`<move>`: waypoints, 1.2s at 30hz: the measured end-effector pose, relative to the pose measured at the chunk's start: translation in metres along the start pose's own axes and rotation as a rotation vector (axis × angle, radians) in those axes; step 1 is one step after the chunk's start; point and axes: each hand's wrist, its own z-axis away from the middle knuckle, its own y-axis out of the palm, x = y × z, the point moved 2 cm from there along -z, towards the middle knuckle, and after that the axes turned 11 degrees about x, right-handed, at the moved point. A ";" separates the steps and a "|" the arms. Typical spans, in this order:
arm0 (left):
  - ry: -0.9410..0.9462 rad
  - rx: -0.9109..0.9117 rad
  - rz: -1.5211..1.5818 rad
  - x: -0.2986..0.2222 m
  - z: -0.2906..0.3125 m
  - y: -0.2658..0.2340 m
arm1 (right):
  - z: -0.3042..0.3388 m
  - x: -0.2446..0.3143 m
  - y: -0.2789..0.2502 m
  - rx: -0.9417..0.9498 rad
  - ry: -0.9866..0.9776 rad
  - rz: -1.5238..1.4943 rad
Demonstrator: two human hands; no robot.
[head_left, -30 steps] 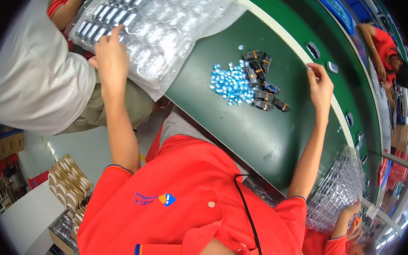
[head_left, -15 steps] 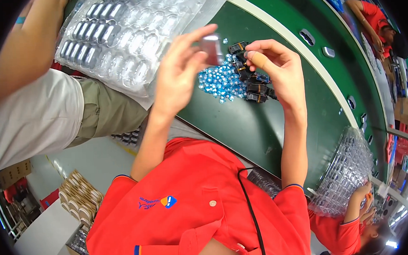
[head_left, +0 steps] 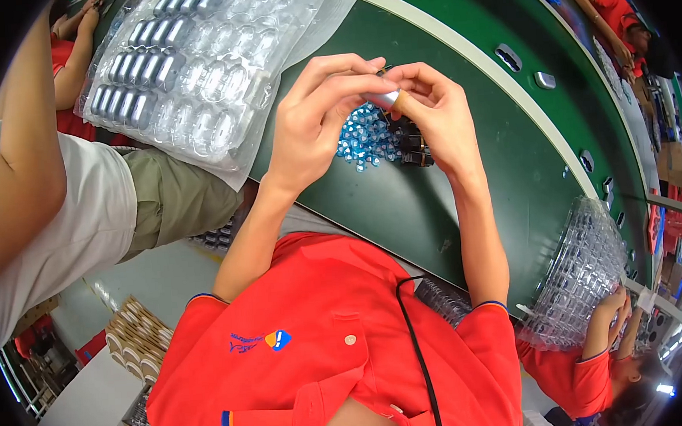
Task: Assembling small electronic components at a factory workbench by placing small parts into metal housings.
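The left hand [head_left: 304,121] and the right hand [head_left: 438,123] were close together, fingers pinched around a silvery piece [head_left: 383,99], held above the green surface [head_left: 496,192]. Beyond them lay a heap of shiny blue pieces [head_left: 361,140] beside black parts [head_left: 412,144]. At left, a clear plastic tray [head_left: 228,83] carried rows of glossy dark casings [head_left: 141,69] in its cells; at right sat stacked clear trays [head_left: 573,277].

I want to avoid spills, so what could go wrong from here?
The silver piece between the left hand and right hand might slip and drop onto the table. The blue pieces lie loose in a pile, so a bump could scatter them, perhaps among the black parts beside them.
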 end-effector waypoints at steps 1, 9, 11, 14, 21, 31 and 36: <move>0.011 -0.011 -0.014 -0.001 0.001 0.002 | 0.000 -0.002 0.000 0.007 0.007 -0.007; 0.199 0.044 -0.189 0.006 0.004 0.008 | -0.004 -0.010 0.010 -0.042 -0.165 -0.035; 0.225 0.075 -0.240 0.007 0.006 0.008 | -0.003 -0.021 0.010 -0.043 -0.139 -0.033; 0.080 0.048 -0.132 0.017 0.017 -0.001 | -0.007 -0.031 0.008 -0.036 -0.091 -0.031; -0.137 -0.079 0.082 0.034 0.026 -0.032 | -0.033 -0.009 -0.034 -0.288 0.150 0.934; -0.151 -0.072 0.053 0.032 0.030 -0.051 | -0.074 -0.021 0.029 -0.276 0.177 1.418; -0.152 -0.127 0.062 0.022 0.028 -0.052 | -0.078 -0.030 0.029 -0.213 0.037 1.373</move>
